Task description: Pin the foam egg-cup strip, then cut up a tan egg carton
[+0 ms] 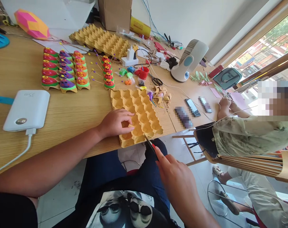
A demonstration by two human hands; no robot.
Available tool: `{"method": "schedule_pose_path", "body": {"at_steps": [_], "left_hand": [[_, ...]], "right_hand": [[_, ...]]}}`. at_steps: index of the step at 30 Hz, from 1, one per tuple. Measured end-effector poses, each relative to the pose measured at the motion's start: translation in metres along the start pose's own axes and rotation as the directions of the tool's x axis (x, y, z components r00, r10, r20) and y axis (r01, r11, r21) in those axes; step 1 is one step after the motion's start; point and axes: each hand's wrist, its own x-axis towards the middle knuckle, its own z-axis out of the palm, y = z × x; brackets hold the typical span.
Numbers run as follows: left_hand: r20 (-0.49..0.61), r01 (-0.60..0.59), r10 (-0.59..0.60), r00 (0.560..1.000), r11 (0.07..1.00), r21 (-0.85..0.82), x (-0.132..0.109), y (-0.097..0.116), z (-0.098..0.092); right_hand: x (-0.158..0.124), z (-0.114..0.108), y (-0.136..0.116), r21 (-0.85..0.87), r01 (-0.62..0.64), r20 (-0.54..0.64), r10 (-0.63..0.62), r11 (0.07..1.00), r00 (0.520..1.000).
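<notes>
A yellow pulp egg tray [137, 106] lies at the table's front edge, its near side jutting slightly over it. My left hand [114, 123] rests on the tray's left part, fingers bent and thumb against the cups, holding it. In my right hand [174, 172] is a knife [150, 144] with some red near the grip. Its blade points up and away, the tip at the tray's near edge, right of my left hand. My fingers hide most of the handle.
Painted egg-carton pieces [67, 71] stand in rows at the left. Behind are another egg tray [101, 39], a red cup [142, 72], scissors [156, 79] and a white fan [189, 60]. A power bank [27, 109] lies left. A person [248, 129] sits at the right.
</notes>
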Motion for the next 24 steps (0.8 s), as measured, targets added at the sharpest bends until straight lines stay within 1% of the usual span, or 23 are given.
{"method": "schedule_pose_path", "body": {"at_steps": [4, 9, 11, 17, 24], "left_hand": [[-0.005, -0.002, 0.002, 1.0, 1.0, 0.007, 0.0, 0.0, 0.0], [-0.007, -0.01, 0.01, 1.0, 1.0, 0.011, 0.0, 0.0, 0.0], [-0.007, -0.008, 0.008, 1.0, 1.0, 0.011, 0.0, 0.0, 0.0], [-0.005, -0.009, 0.009, 1.0, 1.0, 0.008, 0.0, 0.001, -0.001], [-0.004, -0.01, 0.01, 1.0, 1.0, 0.004, 0.0, -0.001, 0.0]], "right_hand": [[-0.005, 0.0, 0.0, -0.007, 0.012, -0.012, -0.012, 1.0, 1.0], [0.005, 0.002, -0.007, -0.035, 0.001, -0.004, -0.001, 0.999, 1.0], [0.004, 0.001, -0.006, -0.027, 0.004, -0.007, -0.004, 1.0, 1.0], [-0.009, -0.001, 0.005, -0.002, 0.031, -0.013, -0.031, 1.0, 0.999], [0.007, 0.007, -0.008, -0.001, -0.013, 0.015, 0.013, 1.0, 1.0]]}}
